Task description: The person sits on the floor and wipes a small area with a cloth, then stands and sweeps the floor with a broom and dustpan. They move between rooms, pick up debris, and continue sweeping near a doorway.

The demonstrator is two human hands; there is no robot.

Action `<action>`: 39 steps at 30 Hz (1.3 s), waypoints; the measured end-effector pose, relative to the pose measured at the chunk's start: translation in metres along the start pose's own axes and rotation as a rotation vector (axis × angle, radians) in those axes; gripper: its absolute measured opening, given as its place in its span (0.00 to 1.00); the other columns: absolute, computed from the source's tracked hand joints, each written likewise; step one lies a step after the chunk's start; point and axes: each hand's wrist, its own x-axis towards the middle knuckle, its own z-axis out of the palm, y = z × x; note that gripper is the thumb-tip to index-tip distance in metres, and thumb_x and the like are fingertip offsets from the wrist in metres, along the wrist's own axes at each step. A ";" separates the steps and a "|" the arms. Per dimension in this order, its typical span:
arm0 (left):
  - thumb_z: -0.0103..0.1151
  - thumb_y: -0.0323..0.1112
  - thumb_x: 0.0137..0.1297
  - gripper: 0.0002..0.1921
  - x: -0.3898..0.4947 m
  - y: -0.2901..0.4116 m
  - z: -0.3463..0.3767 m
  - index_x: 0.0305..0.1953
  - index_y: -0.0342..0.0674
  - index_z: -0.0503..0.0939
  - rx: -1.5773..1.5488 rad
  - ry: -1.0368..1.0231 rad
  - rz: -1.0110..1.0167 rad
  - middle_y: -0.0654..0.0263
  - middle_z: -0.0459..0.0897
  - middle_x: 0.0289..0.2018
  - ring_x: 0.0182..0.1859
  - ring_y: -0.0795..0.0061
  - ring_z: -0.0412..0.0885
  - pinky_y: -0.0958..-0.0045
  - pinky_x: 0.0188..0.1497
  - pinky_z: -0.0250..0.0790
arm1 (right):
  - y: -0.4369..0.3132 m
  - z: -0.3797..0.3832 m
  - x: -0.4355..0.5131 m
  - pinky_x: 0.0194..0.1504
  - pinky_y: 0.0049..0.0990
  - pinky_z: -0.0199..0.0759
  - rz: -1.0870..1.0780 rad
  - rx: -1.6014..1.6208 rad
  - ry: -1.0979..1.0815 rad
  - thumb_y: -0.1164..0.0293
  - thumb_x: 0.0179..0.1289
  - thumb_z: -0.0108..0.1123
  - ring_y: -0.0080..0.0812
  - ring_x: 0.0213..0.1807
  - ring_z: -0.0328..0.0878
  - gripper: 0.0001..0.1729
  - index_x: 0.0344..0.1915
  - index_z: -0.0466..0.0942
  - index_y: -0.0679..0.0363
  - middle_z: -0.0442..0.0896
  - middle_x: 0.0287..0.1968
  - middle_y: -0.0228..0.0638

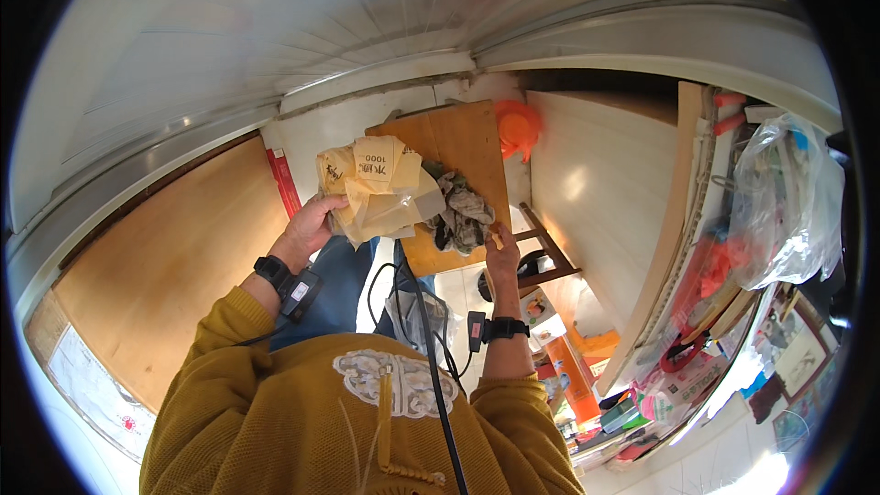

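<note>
My left hand (315,225) grips a bundle of yellowish paper and clear plastic packaging (375,182) by its lower left edge; the packaging bears writing. The bundle is held over the left side of a small wooden table (467,130). A crumpled grey patterned cloth (464,216) lies on the tabletop, just right of the bundle. My right hand (502,244) is at the cloth's right edge, near the table's corner, with its fingers bent; whether they pinch the cloth cannot be made out.
An orange-red plastic bag (517,129) is beyond the table's far right corner. To the right stand a dark wooden frame (550,247) and a pale panel (598,199). A wooden panel (179,268) borders the left. Black cables (419,302) hang before my body.
</note>
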 end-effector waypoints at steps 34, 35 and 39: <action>0.48 0.37 0.63 0.20 0.051 -0.056 0.000 0.55 0.37 0.66 0.270 0.031 -0.083 0.62 0.72 0.52 0.54 0.66 0.69 0.62 0.56 0.62 | 0.056 0.022 -0.047 0.39 0.21 0.67 0.260 0.671 0.209 0.61 0.49 0.63 0.24 0.35 0.75 0.23 0.40 0.77 0.68 0.81 0.34 0.39; 0.47 0.37 0.63 0.20 0.047 -0.063 0.003 0.54 0.37 0.66 0.284 0.032 -0.112 0.61 0.72 0.52 0.54 0.66 0.69 0.62 0.56 0.63 | 0.064 0.024 -0.057 0.39 0.21 0.67 0.320 0.693 0.235 0.61 0.49 0.63 0.24 0.34 0.75 0.23 0.39 0.77 0.69 0.81 0.33 0.38; 0.46 0.34 0.62 0.19 0.037 -0.086 0.016 0.53 0.35 0.67 0.357 0.014 -0.174 0.59 0.74 0.49 0.51 0.66 0.72 0.65 0.54 0.65 | 0.095 0.033 -0.090 0.35 0.18 0.66 0.336 0.845 0.361 0.61 0.52 0.62 0.21 0.29 0.73 0.20 0.34 0.78 0.70 0.79 0.26 0.33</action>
